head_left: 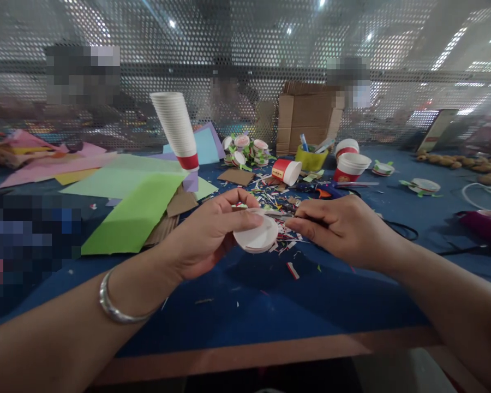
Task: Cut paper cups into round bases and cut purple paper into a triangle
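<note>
My left hand point(216, 232) is closed on a round white paper cup bottom point(257, 236), thumb on its top face and fingers behind and below. My right hand point(343, 226) is closed in a pinch just to the right of it. From its fingertips a slim metal-looking tool point(281, 215) reaches to the disc's upper rim; its handle is hidden, so its exact kind is unclear. Paper scraps point(288, 240) in red, white and green lie under and behind both hands. Behind them a red and white paper cup point(287, 172) lies on its side.
A tall stack of paper cups point(174, 128) leans at the left beside coloured paper sheets point(135, 218). Small cup-bottom turtles point(245, 150) are piled at the back. A yellow-green pen holder point(311, 159), upright cups point(351, 166) and a cardboard box point(309, 117) stand behind my right hand.
</note>
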Demonstrator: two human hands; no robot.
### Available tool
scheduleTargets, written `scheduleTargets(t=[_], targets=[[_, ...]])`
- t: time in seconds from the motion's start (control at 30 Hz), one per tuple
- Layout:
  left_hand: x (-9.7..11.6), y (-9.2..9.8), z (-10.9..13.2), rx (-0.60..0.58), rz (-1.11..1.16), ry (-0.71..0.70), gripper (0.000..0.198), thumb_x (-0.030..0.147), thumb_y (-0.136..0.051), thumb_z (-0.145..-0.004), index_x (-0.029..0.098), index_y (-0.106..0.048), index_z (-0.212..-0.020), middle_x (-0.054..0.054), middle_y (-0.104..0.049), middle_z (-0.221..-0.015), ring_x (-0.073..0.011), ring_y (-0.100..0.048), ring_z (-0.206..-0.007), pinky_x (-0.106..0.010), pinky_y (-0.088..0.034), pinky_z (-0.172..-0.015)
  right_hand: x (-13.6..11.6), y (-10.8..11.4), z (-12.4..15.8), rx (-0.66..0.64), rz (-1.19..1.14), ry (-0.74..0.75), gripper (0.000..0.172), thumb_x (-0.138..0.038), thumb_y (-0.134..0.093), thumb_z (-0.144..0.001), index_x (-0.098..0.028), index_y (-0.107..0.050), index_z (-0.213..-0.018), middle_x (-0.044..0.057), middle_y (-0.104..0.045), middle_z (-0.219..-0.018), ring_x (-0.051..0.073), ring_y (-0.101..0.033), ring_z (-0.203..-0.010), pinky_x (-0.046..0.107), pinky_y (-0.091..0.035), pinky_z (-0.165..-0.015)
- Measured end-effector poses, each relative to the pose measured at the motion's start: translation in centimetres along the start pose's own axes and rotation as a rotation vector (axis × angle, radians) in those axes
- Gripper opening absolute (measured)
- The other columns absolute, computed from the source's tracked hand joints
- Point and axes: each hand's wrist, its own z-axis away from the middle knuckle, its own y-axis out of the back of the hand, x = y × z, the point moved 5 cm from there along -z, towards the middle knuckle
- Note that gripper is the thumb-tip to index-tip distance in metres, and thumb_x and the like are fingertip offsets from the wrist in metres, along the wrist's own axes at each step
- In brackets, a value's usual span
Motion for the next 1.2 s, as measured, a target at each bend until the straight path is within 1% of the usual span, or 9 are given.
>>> scheduleTargets(t=[0.13, 0.3, 0.47, 0.6, 0.73, 0.83, 0.93, 1.07, 1.2], targets=[[0.4, 0.1, -0.1, -0.008, -0.036, -0.024, 0.020, 0.015, -0.077, -0.080, 0.019, -0.058, -0.087, 0.001, -0.070, -0.068, -0.0106, -0.067, -0.057, -0.015, -0.050, -0.051, 0.4, -0.1, 0.0, -0.018, -0.041, -0.015, 0.047, -0.048, -0.048, -0.103, -0.022, -0.043, -0.065, -0.004, -0.042, -0.057, 0.010, -0.040, -0.051, 0.028, -0.029, -0.054], [0.8, 0.4, 0.0, 0.036, -0.071, -0.059, 0.020, 0.016, -0.077, -0.080, 0.018, -0.058, -0.085, 0.001, -0.070, -0.067, -0.0092, -0.064, -0.054, -0.014, -0.046, -0.047, 1.6, 0.2, -0.2, -0.007, -0.151, -0.123, 0.050, -0.060, -0.050, -0.100, -0.020, -0.053, -0.068, -0.003, -0.047, -0.063, 0.011, -0.041, -0.058, 0.027, -0.031, -0.054], [0.2, 0.2, -0.2, 0.037, -0.111, -0.082, 0.022, 0.017, -0.079, -0.079, 0.017, -0.058, -0.085, 0.001, -0.071, -0.070, -0.0090, -0.064, -0.058, -0.015, -0.046, -0.052, 1.5, 0.3, -0.4, 0.044, -0.352, -0.183, 0.052, -0.064, -0.053, -0.096, -0.019, -0.057, -0.069, -0.004, -0.040, -0.060, 0.010, -0.033, -0.054, 0.027, -0.025, -0.049], [-0.5, 0.0, -0.2, 0.012, -0.140, -0.072, 0.024, 0.021, -0.081, -0.078, 0.016, -0.058, -0.085, 0.002, -0.069, -0.069, -0.0076, -0.061, -0.060, -0.016, -0.046, -0.056, 1.0, -1.0, -0.4, 0.002, -0.482, -0.191, 0.042, -0.058, -0.072, -0.085, -0.018, -0.064, -0.078, -0.002, -0.052, -0.067, 0.011, -0.043, -0.061, 0.024, -0.033, -0.053], [-1.2, -0.4, -0.4, -0.045, -0.135, -0.055, 0.025, 0.024, -0.083, -0.075, 0.015, -0.063, -0.086, -0.001, -0.071, -0.078, -0.0092, -0.062, -0.065, -0.019, -0.046, -0.061, 1.0, -2.5, -0.5, -0.059, -0.591, -0.197, 0.031, -0.047, -0.071, -0.089, -0.017, -0.068, -0.086, 0.000, -0.060, -0.075, 0.013, -0.050, -0.067, 0.025, -0.040, -0.060], [-1.7, -0.7, -0.5, -0.052, -0.112, -0.016, 0.023, 0.022, -0.083, -0.074, 0.013, -0.066, -0.089, -0.002, -0.071, -0.079, -0.0104, -0.062, -0.067, -0.021, -0.047, -0.062, 1.2, -3.0, -0.4, -0.094, -0.678, -0.216, 0.028, -0.045, -0.068, -0.092, -0.017, -0.069, -0.090, 0.001, -0.063, -0.079, 0.014, -0.054, -0.070, 0.026, -0.042, -0.063], [-2.0, -0.9, -0.4, -0.067, -0.039, 0.054, 0.022, 0.018, -0.082, -0.073, 0.012, -0.067, -0.087, -0.003, -0.071, -0.080, -0.0108, -0.063, -0.067, -0.020, -0.048, -0.063, 1.1, -2.9, -0.2, -0.119, -0.665, -0.209, 0.027, -0.044, -0.067, -0.093, -0.016, -0.070, -0.091, 0.001, -0.062, -0.079, 0.013, -0.051, -0.068, 0.026, -0.041, -0.062], [-2.3, -1.3, -0.2, -0.151, 0.080, 0.173, 0.015, 0.013, -0.080, -0.074, 0.012, -0.068, -0.082, -0.003, -0.069, -0.076, -0.0110, -0.066, -0.068, -0.021, -0.051, -0.067, 0.7, -2.6, 0.0, -0.135, -0.662, -0.162, 0.026, -0.041, -0.067, -0.093, -0.016, -0.068, -0.088, 0.000, -0.058, -0.079, 0.011, -0.047, -0.066, 0.025, -0.039, -0.059], [-2.2, -1.6, -0.2, -0.216, 0.143, 0.241, 0.013, 0.006, -0.079, -0.072, 0.011, -0.070, -0.080, -0.004, -0.071, -0.076, -0.0114, -0.068, -0.068, -0.019, -0.053, -0.066, 0.1, -2.5, 0.0, -0.168, -0.720, -0.094, 0.018, -0.033, -0.067, -0.093, -0.016, -0.065, -0.087, -0.001, -0.058, -0.077, 0.011, -0.051, -0.069, 0.023, -0.042, -0.062]])
